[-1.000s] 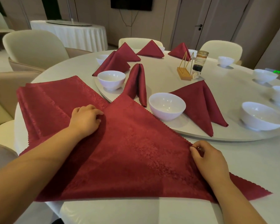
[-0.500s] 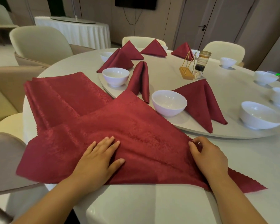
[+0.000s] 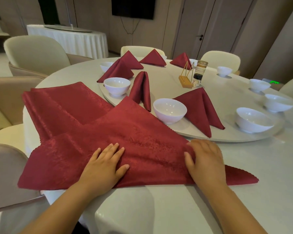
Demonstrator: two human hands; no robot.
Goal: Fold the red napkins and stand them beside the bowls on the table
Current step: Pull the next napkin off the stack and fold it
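Note:
A large red napkin (image 3: 134,135) lies folded into a triangle at the table's near edge, its tip pointing away from me. My left hand (image 3: 105,164) presses flat on its lower middle with fingers straight. My right hand (image 3: 205,157) lies flat on the napkin's right part, fingers spread. A stack of flat red napkins (image 3: 63,102) lies to the left, partly under the triangle. Several folded napkins stand on the turntable (image 3: 227,137), one (image 3: 200,108) beside the nearest white bowl (image 3: 169,110), another (image 3: 141,89) beside a second bowl (image 3: 117,86).
More white bowls (image 3: 253,119) sit along the turntable's right side. A gold triangular holder (image 3: 187,76) and a glass jar (image 3: 200,71) stand at its centre. Cream chairs (image 3: 34,54) ring the table, and one chair's back (image 3: 5,174) is close at my left.
My left hand moved from the napkin's upper left down to its lower middle and flattened. My right hand opened from pinching the right edge and now lies flat on the cloth.

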